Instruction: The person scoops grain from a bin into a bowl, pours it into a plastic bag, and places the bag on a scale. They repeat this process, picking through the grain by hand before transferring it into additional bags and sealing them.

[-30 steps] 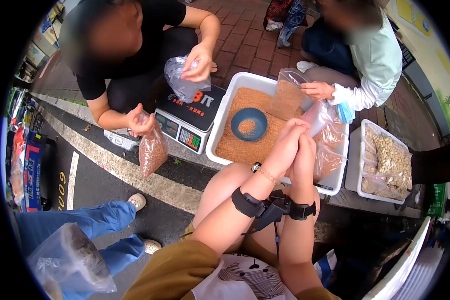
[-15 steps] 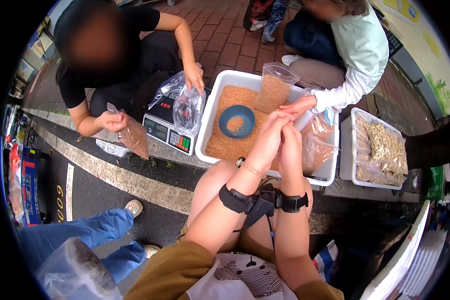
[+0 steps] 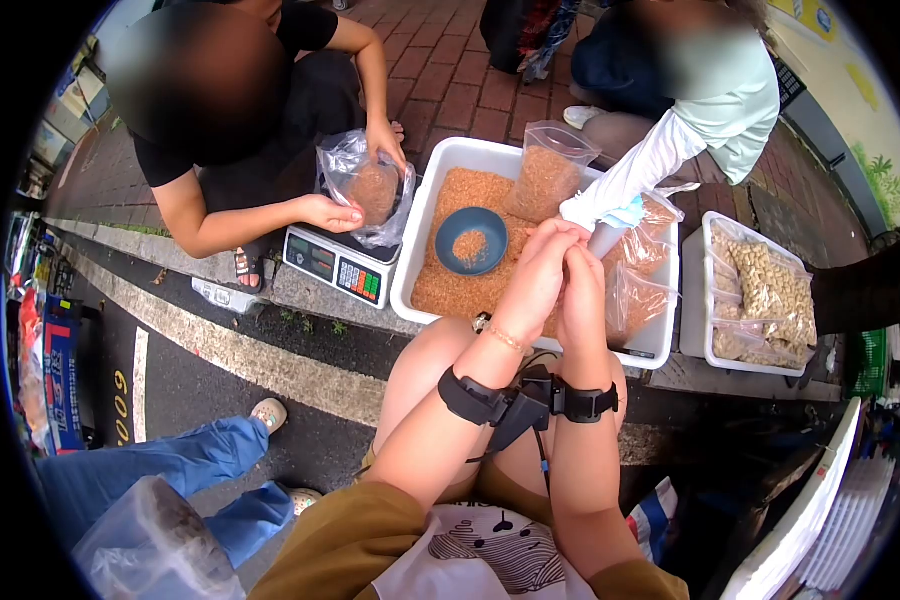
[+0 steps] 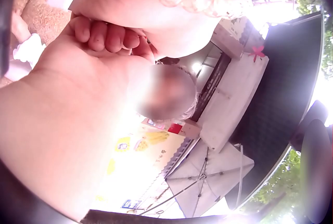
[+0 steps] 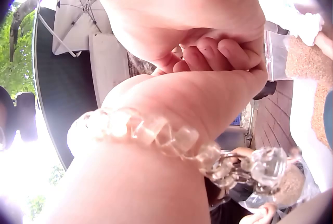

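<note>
Currently | left hand [image 3: 544,258] and right hand [image 3: 579,280]: clasped together over the white tub [image 3: 405,284] | grip: curled fingers [image 4: 98,37] seen between palms, owner and opening of each hand unclear; no object seen held | blue bowl [image 3: 449,246]: rested on grain [image 3: 448,294] in tub, beside hands

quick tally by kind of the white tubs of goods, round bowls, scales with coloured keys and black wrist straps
white rectangular plastic tubs of goods: 2
round dark blue bowl: 1
digital scale with coloured keys: 1
black wrist straps: 2
total: 6
</note>
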`<state>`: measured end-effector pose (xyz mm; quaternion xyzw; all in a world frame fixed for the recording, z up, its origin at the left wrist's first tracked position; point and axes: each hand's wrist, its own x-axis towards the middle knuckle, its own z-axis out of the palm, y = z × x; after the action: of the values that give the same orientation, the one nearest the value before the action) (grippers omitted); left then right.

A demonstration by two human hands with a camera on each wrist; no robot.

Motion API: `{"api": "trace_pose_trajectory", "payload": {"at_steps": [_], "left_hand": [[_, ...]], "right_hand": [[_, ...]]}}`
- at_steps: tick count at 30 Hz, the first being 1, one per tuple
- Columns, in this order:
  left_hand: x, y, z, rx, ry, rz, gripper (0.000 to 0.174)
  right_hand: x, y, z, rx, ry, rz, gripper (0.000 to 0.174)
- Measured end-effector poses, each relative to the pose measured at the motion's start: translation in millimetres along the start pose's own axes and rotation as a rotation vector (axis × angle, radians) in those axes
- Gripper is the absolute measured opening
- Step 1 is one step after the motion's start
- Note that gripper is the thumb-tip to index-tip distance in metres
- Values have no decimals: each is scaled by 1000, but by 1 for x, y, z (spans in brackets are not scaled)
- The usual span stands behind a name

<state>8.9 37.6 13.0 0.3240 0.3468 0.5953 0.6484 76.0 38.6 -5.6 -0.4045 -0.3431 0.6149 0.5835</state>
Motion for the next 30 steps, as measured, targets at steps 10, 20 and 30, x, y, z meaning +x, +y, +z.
{"api": "trace_pose_trajectory", "payload": {"at_steps": [10,20,30], "left_hand": [[-3,7,2,-1,18,-50,21],[-5,11,1,-6,-17,-104,20],[-2,7,-1,11,4,-108,18]], "right_hand": [[3,7,-5,12,-11,40,24],[-7,-9,9,-28,53,7,27],[-7,-9,7,-12,39,28,28]]}}
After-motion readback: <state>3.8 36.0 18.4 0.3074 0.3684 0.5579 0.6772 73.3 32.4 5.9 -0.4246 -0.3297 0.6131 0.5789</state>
